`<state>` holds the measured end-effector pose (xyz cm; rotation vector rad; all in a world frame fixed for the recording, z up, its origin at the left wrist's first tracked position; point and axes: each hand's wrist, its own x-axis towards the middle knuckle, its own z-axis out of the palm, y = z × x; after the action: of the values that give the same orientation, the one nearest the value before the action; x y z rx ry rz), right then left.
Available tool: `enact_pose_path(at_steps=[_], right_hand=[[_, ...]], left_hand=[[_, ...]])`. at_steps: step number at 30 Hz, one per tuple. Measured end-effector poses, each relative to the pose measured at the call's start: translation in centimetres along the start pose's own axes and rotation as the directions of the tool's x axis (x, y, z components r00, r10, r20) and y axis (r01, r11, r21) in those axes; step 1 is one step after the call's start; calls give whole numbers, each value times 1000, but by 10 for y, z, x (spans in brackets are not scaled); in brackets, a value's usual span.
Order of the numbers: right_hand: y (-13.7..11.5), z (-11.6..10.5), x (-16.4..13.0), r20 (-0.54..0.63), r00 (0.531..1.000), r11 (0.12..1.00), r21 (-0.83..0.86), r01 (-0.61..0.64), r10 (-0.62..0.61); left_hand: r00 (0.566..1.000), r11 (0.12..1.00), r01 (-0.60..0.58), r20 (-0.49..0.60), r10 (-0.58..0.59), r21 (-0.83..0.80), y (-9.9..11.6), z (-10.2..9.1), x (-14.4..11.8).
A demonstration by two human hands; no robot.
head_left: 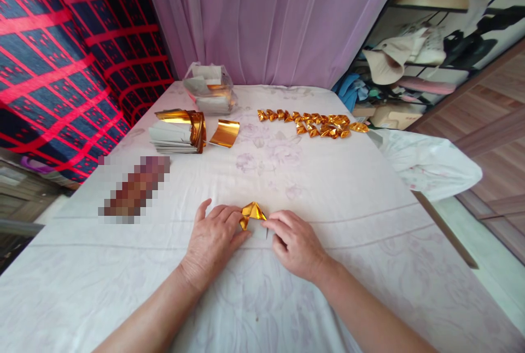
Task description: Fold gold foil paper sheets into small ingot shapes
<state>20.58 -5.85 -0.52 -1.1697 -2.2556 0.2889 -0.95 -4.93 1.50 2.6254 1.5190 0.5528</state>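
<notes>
A partly folded sheet of gold foil paper [253,211] lies near the middle of the table, peaked at the top, with its grey underside showing at a lower corner. My left hand [215,235] grips its left end between fingers and thumb. At its right corner, the fingertips of my right hand [297,241] pinch the edge, the other fingers curled in. Beyond my hands, a stack of gold foil sheets [176,137] fans out at the left. One loose foil sheet [225,133] rests beside the stack. Folded gold foil pieces [324,123] sit in rows at the back right.
A clear plastic bag [209,90] with more sheets stands at the table's back. A blurred-out reddish object [137,186] lies on the left. Purple curtain [270,19] hangs behind. On the right are cluttered shelves [426,58] and a white bag [435,164] by the table edge.
</notes>
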Motion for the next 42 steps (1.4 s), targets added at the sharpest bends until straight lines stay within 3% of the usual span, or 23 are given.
enact_pose_path(at_steps=[9, 18, 26, 36, 42], right_hand=[[4, 2, 2, 19, 1000, 1000, 4, 19, -19], [-2, 0, 0, 5, 989, 959, -244, 143, -147], [-1, 1, 6, -26, 995, 980, -176, 95, -101], [-6, 13, 14, -116, 992, 992, -106, -69, 56], [-7, 14, 14, -98, 994, 985, -164, -54, 38]], left_hand=[[1000, 1000, -13, 10, 13, -7, -1, -2, 0], [1000, 998, 21, 14, -20, -54, -1, 0, -3], [999, 998, 42, -12, -43, -42, 1, 2, -1], [998, 996, 55, 6, -55, -76, 0, 1, -2], [998, 995, 55, 18, -54, -84, 1, 0, -2]])
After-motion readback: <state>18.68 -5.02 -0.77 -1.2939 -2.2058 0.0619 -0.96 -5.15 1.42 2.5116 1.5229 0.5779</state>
